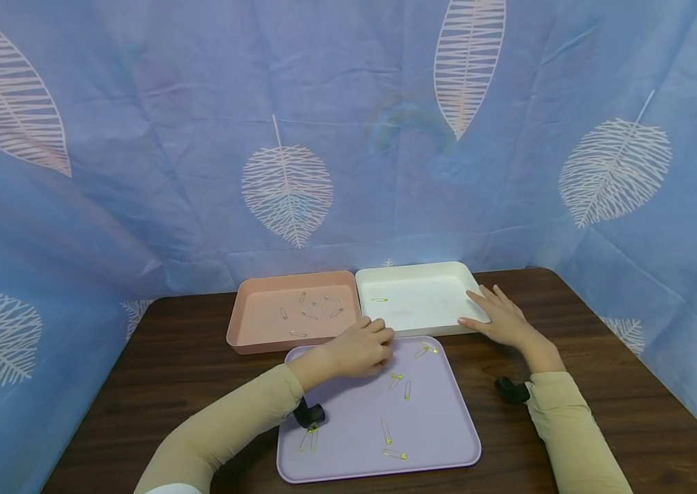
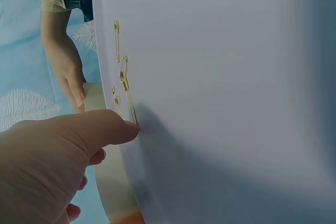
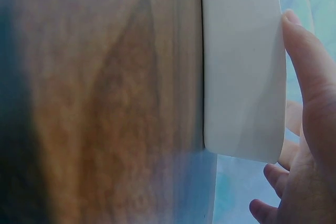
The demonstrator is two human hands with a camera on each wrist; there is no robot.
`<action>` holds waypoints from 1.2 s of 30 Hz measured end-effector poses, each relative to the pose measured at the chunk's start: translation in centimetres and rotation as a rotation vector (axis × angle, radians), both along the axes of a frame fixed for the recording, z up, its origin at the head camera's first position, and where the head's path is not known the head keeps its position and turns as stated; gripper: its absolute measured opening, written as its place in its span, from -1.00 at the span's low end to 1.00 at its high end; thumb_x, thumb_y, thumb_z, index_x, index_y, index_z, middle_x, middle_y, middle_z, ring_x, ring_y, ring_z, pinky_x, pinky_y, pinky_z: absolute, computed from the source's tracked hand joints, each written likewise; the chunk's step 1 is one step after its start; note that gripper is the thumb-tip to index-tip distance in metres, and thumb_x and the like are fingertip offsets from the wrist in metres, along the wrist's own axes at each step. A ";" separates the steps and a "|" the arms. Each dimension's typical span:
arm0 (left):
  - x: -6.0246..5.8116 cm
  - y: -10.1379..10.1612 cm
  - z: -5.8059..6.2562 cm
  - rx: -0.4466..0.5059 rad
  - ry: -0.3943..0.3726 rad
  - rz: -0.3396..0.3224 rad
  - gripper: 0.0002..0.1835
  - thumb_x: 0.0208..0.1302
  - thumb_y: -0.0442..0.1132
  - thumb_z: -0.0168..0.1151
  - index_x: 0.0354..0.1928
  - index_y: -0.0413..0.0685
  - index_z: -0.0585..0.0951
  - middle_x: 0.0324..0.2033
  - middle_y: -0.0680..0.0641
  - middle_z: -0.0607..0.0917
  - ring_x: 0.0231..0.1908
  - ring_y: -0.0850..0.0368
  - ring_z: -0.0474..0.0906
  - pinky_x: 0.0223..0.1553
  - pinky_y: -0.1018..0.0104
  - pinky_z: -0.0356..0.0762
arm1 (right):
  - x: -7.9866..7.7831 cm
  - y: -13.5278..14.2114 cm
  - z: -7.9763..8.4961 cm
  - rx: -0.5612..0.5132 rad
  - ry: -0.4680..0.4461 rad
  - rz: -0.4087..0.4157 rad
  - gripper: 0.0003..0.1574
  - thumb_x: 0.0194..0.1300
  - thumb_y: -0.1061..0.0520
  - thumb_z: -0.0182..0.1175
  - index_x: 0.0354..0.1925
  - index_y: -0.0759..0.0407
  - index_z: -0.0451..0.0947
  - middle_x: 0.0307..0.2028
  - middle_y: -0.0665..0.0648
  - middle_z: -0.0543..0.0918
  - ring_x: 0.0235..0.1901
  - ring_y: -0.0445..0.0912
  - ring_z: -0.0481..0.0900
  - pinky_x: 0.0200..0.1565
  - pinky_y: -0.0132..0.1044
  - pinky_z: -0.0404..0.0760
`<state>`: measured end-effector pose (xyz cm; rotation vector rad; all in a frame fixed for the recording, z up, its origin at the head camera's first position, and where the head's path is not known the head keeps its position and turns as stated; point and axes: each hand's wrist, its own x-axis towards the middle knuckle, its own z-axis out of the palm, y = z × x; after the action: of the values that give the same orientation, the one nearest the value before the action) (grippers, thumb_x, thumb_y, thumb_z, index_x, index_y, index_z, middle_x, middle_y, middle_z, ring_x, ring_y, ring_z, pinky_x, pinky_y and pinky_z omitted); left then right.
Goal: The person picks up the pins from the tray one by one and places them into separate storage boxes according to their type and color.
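My left hand (image 1: 361, 348) is over the far part of the lilac tray (image 1: 336, 453), fingers curled, partly hiding the tray. In the left wrist view, a gold safety pin (image 2: 130, 100) runs out from the tip of my thumb (image 2: 118, 128), which pinches its end; the index finger is hidden behind. Close by on the tray lie several more gold safety pins (image 1: 407, 390). My right hand (image 1: 504, 321) rests at the right end of the white tray (image 1: 410, 329), fingers spread and thumb on its rim. One gold safety pin (image 1: 380, 299) lies inside that tray.
A pink tray (image 1: 256, 329) with several silver safety pins (image 1: 309, 315) stands left of the white tray. All three trays are on a dark wooden table (image 1: 601, 412). A blue curtain (image 1: 361, 192) with white leaf prints hangs behind and at both sides.
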<state>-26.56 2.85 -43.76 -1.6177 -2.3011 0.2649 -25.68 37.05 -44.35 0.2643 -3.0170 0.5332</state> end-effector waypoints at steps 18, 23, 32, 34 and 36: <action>-0.3 -0.4 -0.4 -0.001 -0.117 0.064 -0.87 0.07 -0.01 0.33 -0.52 0.28 0.56 -0.20 0.19 0.50 -0.13 0.21 0.28 -0.09 0.34 0.21 | -0.3 -0.1 0.4 0.038 -0.029 -0.003 0.05 0.30 -0.35 0.13 0.46 0.25 0.12 0.46 0.52 -0.01 0.44 0.48 -0.16 0.22 0.56 -0.03; -0.1 -0.6 -0.5 0.016 -0.150 0.074 -0.84 0.06 0.01 0.34 -0.54 0.30 0.54 -0.20 0.20 0.50 -0.12 0.22 0.28 -0.07 0.34 0.22 | -0.2 -0.2 0.4 0.028 -0.034 -0.002 0.04 0.30 -0.34 0.14 0.46 0.26 0.12 0.45 0.53 -0.01 0.44 0.48 -0.16 0.24 0.54 -0.05; -0.6 -1.1 0.2 0.130 -0.171 0.104 -0.94 0.08 -0.06 0.30 -0.49 0.29 0.62 -0.24 0.18 0.49 -0.16 0.20 0.27 -0.10 0.31 0.22 | -0.1 -0.1 0.2 0.014 -0.033 -0.003 0.05 0.30 -0.34 0.13 0.46 0.27 0.12 0.46 0.52 -0.02 0.45 0.47 -0.19 0.25 0.55 -0.07; -0.9 -1.3 0.4 0.170 -0.176 0.111 -0.95 0.09 -0.08 0.28 -0.48 0.29 0.62 -0.25 0.17 0.48 -0.18 0.20 0.26 -0.12 0.31 0.22 | -0.2 0.0 0.1 0.015 -0.039 -0.003 0.05 0.31 -0.35 0.12 0.47 0.26 0.11 0.46 0.52 -0.03 0.45 0.47 -0.20 0.25 0.54 -0.08; -1.2 -1.4 0.6 0.210 -0.202 0.119 -0.95 0.12 -0.10 0.27 -0.46 0.27 0.62 -0.26 0.16 0.47 -0.18 0.20 0.25 -0.13 0.30 0.20 | -0.2 0.0 0.0 0.021 -0.043 -0.006 0.06 0.30 -0.36 0.12 0.47 0.26 0.10 0.46 0.52 -0.03 0.45 0.47 -0.20 0.25 0.54 -0.08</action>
<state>-27.78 1.44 -43.13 -1.4648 -2.4820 -0.1172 -25.85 37.07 -44.38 0.2477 -3.0658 0.5143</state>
